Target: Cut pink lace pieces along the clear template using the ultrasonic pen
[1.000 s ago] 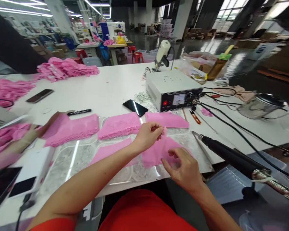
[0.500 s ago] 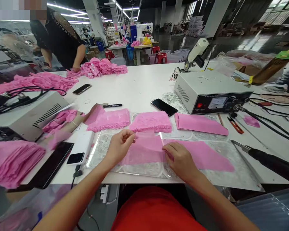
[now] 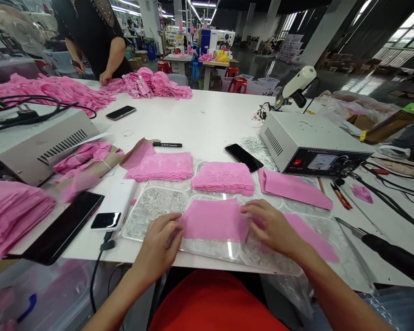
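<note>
A pink fabric piece (image 3: 212, 220) lies over the clear plastic sheet (image 3: 207, 250) in front of me. My left hand (image 3: 163, 236) is at its left edge, fingers curled with the thumb against them, pinching that edge. At the right edge, my right hand (image 3: 271, 225) has its fingers bent over the fabric's upper right corner; its fingertips press together on it. Behind the piece sit a lace-edged pink stack (image 3: 223, 177), another pink stack (image 3: 162, 166) to its left and a folded pink piece (image 3: 295, 187) to its right. A further pink piece (image 3: 312, 239) is partly behind my right forearm.
A control box (image 3: 317, 138) stands at right, with a black-handled tool (image 3: 393, 253) and orange snips (image 3: 341, 196) nearer. Phones (image 3: 244, 157), a white power bank (image 3: 119, 207) and pink heaps (image 3: 55, 89) lie around. A person (image 3: 93, 41) stands across the table.
My hands have moved apart and the pink piece between them now lies flatter. The view has shifted slightly. The person across the table has raised one hand off the pink heap.
</note>
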Available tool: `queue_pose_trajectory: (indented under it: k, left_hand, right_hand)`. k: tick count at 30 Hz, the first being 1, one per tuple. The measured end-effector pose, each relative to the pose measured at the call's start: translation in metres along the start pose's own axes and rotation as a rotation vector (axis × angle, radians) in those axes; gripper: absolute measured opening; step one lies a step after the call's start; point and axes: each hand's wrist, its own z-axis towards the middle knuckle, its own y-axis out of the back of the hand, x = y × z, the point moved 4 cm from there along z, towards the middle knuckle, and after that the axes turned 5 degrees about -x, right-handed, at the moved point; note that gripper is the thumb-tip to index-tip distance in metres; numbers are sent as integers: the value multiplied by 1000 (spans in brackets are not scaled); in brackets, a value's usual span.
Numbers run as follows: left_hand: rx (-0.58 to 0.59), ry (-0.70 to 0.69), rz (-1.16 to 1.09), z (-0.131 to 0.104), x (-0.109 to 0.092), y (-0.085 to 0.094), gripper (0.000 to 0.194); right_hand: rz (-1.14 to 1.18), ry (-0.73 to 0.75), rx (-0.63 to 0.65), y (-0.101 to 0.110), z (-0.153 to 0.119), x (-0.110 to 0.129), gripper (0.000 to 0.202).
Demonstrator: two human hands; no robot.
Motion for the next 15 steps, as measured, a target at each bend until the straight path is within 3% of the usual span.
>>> queue_pose_trajectory:
  k: [3, 5, 11, 15]
  left_hand:
    - [21, -106, -11, 5, -5, -3, 19]
    - [61, -185, 8, 5, -7, -8, 26]
    - [111, -283, 141, -5, -3, -18, 31]
    - [37, -238, 149, -7, -2, -13, 25]
  right_hand:
    - [-7, -216, -8, 1, 11, -20, 13]
    - [-16, -278, 49, -4, 18, -27, 11]
    - [-37, -294, 147, -14, 32, -27, 14]
    - [-53, -299, 141, -13, 38, -26, 13]
